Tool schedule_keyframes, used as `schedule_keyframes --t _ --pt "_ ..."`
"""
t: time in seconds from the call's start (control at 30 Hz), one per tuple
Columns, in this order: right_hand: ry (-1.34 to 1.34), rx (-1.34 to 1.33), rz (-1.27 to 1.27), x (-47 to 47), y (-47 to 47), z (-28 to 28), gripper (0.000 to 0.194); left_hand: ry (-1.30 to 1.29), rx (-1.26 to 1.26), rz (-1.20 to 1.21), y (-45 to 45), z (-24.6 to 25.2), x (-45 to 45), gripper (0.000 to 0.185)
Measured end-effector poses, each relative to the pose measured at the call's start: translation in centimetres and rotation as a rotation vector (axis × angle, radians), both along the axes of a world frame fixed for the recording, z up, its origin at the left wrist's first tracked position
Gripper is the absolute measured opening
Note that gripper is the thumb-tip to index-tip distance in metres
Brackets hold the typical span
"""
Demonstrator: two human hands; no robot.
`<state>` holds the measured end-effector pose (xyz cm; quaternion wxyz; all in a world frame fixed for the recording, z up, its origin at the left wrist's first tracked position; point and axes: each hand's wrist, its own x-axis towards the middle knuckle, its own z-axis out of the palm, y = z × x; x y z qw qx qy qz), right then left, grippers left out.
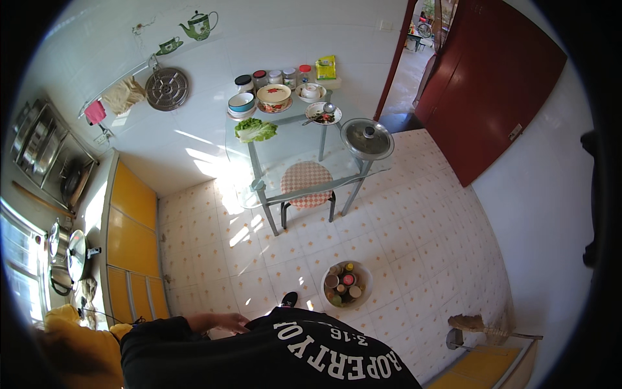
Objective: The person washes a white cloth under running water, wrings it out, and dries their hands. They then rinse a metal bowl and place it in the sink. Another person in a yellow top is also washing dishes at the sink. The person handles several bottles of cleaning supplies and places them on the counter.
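My left hand is in front of my black printed shirt, at the bottom of the view. Its fingertips are partly hidden by the cloth, so whether it holds anything cannot be made out. My right hand is out of view. Past my dark shoe, a round basin stands on the tiled floor. Several lidded jars or bottles are crowded inside it. Farther ahead stands a glass-topped table with metal legs.
A checkered stool is tucked under the table. Lettuce, a lidded pan and bowls are on top. Yellow cabinets line the left, near a person's yellow garment. A red door stands ajar; a broom lies lower right.
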<state>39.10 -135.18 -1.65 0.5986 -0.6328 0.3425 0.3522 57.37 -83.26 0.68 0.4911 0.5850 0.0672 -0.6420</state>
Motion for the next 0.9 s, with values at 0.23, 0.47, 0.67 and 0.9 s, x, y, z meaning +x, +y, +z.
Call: schedule_keyframes --t 0.23,0.47,0.67,0.9 --pt "-0.040 -0.014 0.374 -2.9 -6.3 -5.7 0.030 0.397 -0.094 0.796 0.4 -2.8 -5.9 0.040" --pt "0.135 0.292 0.123 7.6 -2.3 -6.9 0.021 0.333 -0.350 0.948 6.2 -7.5 -10.2 0.030" --pt "0.089 0.085 0.632 20.6 5.7 -8.9 0.022 0.162 0.001 0.604 9.0 -7.1 -11.9 0.030" --pt "0.025 0.000 0.874 33.7 20.2 -7.3 0.021 -0.055 -0.155 1.054 18.0 -9.9 -4.3 0.030"
